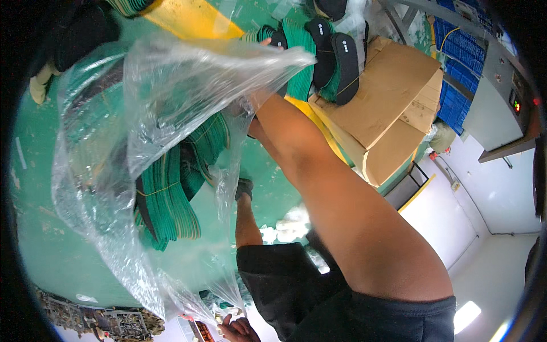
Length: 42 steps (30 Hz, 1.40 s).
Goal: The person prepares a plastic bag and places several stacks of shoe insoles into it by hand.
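Observation:
A large clear plastic bag [176, 97] spreads across the left and middle. At the lower edge my left hand [236, 329] pinches its gathered end. My right arm [319, 165] reaches up to the bag's upper part. Fingertips of my right hand [266, 42] show at the film's edge, beside a stack of green insoles with black tops [278, 39]; the rest is hidden behind the plastic, so its grip is unclear. Beneath the bag lie bundles of green insoles [165, 199], one with a thin band round it. Whether they are inside the bag I cannot tell.
More insole bundles [345, 68] lie beside an open brown cardboard box [387, 108] at the upper right. Blue crates [456, 94] and a grey control box [501, 102] stand beyond. Yellow stripes [194, 20] mark the green floor [40, 211]. My bare leg [248, 222] shows below.

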Available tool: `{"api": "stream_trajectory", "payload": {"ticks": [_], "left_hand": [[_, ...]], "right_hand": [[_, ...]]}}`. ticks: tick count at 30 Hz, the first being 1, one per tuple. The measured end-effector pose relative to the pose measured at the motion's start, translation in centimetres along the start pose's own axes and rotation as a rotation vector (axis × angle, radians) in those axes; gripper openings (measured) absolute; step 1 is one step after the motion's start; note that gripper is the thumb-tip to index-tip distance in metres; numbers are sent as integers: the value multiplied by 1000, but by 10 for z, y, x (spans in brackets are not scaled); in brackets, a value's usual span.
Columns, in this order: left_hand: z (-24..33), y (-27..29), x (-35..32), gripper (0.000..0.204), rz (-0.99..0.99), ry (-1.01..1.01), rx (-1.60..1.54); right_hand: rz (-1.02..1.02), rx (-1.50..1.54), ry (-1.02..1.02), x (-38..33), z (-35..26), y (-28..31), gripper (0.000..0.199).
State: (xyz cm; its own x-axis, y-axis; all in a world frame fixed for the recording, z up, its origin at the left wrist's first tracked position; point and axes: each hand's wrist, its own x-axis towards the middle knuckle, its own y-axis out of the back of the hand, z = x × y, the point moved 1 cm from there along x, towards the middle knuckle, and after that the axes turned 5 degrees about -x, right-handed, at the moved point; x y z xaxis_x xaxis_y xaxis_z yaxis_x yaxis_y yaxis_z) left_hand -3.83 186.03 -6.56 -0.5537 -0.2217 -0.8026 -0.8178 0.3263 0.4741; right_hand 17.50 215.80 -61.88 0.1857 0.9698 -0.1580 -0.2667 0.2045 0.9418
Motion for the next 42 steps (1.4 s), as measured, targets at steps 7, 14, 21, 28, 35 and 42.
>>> {"api": "stream_trajectory", "payload": {"ticks": [7,14,21,28,35,42], "left_hand": [[-122,-29,38,17,-163,-50,-393],[-86,-57,45,35,-268,17,-1497],[-44,-49,32,40,-128,182,-1442],[-43,-54,18,50,-168,39,-1457],[-60,-66,25,53,-211,-9,-1432],[-44,-68,9,52,-56,95,-1485]], "right_hand": [[-255,134,246,30,26,41,78],[-565,208,372,19,51,117,89],[-195,119,297,2,36,-17,100],[-227,12,423,13,50,-16,82],[-451,235,240,23,44,18,96],[-184,195,274,-10,16,94,96]]}}
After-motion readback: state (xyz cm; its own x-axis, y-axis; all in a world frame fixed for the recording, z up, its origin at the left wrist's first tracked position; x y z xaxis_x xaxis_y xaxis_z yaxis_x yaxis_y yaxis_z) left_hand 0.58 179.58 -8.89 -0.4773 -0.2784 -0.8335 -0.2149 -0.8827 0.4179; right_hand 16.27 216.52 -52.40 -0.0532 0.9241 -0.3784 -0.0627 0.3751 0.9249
